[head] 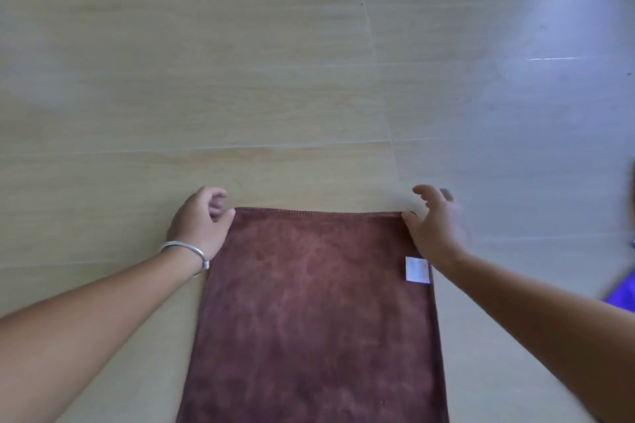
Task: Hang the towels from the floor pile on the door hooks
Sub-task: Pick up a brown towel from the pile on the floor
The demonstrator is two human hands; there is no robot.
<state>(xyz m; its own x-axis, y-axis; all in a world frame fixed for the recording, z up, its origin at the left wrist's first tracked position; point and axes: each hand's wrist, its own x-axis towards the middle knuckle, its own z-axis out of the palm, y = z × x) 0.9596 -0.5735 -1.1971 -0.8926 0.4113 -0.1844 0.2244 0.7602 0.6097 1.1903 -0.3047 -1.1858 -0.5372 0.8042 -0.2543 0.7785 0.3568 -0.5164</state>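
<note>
Head view, looking down over my outstretched arms at the pale wood-plank floor. A brown towel hangs or is held out flat between my two hands, its stitched top edge running straight from one hand to the other and its long axis dropping away from my fingers toward my body and out of the bottom of the frame. My left hand, with a silver bangle at the wrist, has its fingers curled and its thumb pinching the towel's left top corner. My right hand sits at the right top corner, thumb touching the hem, the other fingers spread and blurred beyond the edge; whether it truly grips the cloth I cannot tell. A white care label lies on the towel just below that hand. Both hands stand equally near the towel, one per corner. No door or hooks show here, so by my judgement the hanging step is not yet reached. A blurred purple patch lies well right of my right forearm.
</note>
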